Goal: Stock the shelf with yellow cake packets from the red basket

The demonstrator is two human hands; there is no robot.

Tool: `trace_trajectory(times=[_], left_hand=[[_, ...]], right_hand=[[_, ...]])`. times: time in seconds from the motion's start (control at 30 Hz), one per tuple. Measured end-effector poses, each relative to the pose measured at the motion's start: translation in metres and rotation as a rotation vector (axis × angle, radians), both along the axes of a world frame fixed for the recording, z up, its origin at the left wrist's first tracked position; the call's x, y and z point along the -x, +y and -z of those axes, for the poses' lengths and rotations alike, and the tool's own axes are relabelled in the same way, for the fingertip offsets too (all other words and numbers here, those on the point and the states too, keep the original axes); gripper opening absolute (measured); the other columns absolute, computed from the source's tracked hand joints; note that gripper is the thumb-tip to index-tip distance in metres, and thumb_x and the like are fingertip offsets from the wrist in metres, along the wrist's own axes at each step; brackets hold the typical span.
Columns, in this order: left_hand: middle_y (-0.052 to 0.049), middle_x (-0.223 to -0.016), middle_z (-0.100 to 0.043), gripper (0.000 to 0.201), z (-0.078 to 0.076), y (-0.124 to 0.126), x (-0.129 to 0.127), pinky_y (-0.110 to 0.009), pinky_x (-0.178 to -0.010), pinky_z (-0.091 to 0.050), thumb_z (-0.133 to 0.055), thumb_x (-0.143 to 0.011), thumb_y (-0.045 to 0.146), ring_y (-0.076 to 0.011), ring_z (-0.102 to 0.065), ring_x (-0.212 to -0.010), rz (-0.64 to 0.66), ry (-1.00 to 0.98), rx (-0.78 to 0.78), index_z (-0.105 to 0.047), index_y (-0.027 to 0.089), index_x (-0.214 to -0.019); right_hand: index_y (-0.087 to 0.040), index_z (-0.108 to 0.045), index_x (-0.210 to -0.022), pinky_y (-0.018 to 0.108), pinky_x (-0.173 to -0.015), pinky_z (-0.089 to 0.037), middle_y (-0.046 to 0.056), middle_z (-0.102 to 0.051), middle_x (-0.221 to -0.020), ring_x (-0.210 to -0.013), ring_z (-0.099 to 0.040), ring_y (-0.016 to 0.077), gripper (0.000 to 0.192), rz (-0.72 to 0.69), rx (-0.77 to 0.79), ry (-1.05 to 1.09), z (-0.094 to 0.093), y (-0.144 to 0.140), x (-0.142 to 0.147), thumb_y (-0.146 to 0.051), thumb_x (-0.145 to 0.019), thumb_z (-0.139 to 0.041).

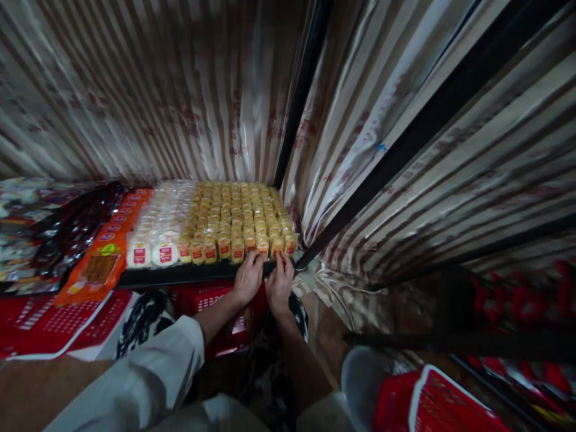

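Pale sleeves cross the bottom of the frame. Above them, at centre, the left hand and right hand meet the front right of the yellow packets, fingers bent; whether they grip any, I cannot tell. Handling that front row seems the present step, calling next for light fingertip pressure. Striped sheeting hangs behind, across the top.

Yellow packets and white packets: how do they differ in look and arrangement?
The yellow packets look narrower; the white packets look wider. The yellow packets fill many columns, the white packets only a few. Both are arranged in rows, with reddish labels showing at the front.
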State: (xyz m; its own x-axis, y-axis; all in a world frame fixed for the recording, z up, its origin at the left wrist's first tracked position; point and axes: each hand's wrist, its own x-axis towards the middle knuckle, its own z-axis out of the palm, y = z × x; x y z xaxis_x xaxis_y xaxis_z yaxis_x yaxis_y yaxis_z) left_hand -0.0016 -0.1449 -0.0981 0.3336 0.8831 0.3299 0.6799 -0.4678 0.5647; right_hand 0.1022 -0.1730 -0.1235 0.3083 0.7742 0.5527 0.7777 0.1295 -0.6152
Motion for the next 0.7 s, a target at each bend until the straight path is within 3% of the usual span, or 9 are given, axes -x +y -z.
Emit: trace_trajectory(times=[0.23, 0.57, 0.7], left_hand=[[-0.011, -0.118, -0.049, 0.042, 0.007, 0.003, -0.003, -0.032, -0.095, -0.048, -0.035, -0.089, 0.012, -0.0179, -0.054, -0.107, 0.009, -0.016, -0.038, -0.045, 0.017, -0.129], [-0.010, -0.122, -0.050, 0.046, -0.003, -0.002, -0.006, -0.032, -0.096, -0.047, -0.038, -0.086, 0.011, -0.0192, -0.054, -0.110, -0.046, 0.071, 0.043, -0.045, 0.017, -0.131], [-0.009, -0.125, -0.050, 0.047, -0.004, -0.007, 0.002, -0.030, -0.102, -0.041, -0.038, -0.082, 0.007, -0.0184, -0.048, -0.117, 0.020, 0.048, 0.037, -0.049, 0.017, -0.127]], right_hand=[[-0.019, -0.046, -0.134, 0.045, -0.099, -0.042, 0.014, -0.048, -0.125, -0.122, -0.041, 0.0223, 0.058, -0.028, -0.005, -0.025, 0.003, 0.005, -0.005, -0.003, -0.079, -0.032], [-0.015, -0.050, -0.128, 0.044, -0.100, -0.040, 0.014, -0.048, -0.124, -0.121, -0.042, 0.0217, 0.054, -0.015, -0.033, -0.013, 0.005, 0.008, -0.005, -0.004, -0.078, -0.033], [-0.015, -0.055, -0.120, 0.043, -0.101, -0.039, 0.014, -0.046, -0.123, -0.120, -0.042, 0.0210, 0.050, -0.027, -0.019, 0.036, -0.001, 0.001, 0.000, -0.005, -0.077, -0.032]])
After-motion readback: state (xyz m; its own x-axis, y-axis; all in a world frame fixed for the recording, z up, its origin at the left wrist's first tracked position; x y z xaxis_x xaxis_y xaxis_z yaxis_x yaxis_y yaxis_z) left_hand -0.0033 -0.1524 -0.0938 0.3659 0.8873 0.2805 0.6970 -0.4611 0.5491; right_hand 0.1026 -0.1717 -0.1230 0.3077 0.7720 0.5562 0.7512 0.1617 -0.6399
